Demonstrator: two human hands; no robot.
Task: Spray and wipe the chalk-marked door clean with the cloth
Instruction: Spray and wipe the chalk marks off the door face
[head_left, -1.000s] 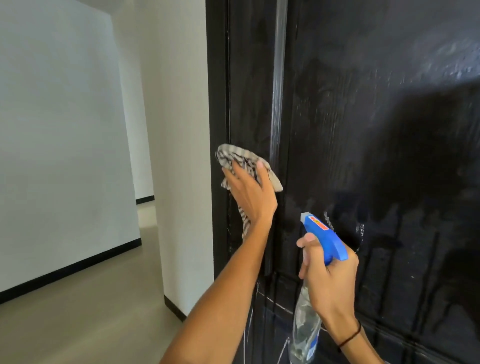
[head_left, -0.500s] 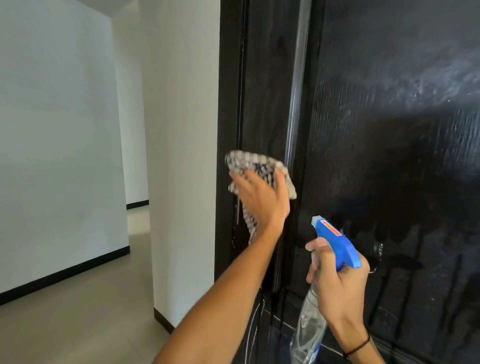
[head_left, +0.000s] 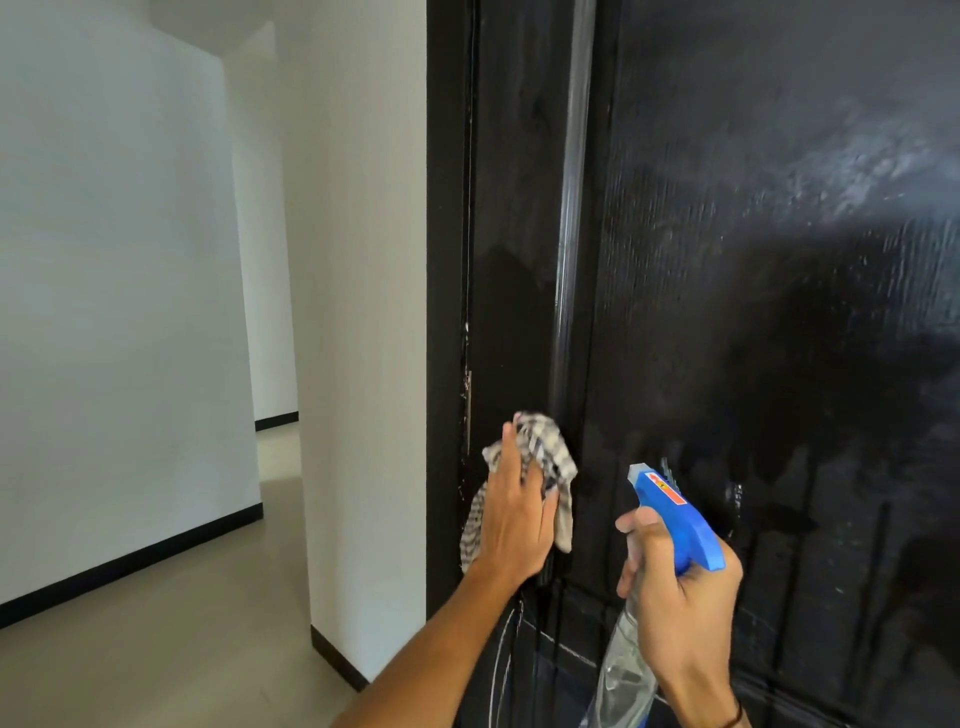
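Against black door, left hand pressing checked cloth, right hand gripping spray bottle

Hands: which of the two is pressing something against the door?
The left hand, pressing the checked cloth to the door. The right hand holds the spray bottle clear.
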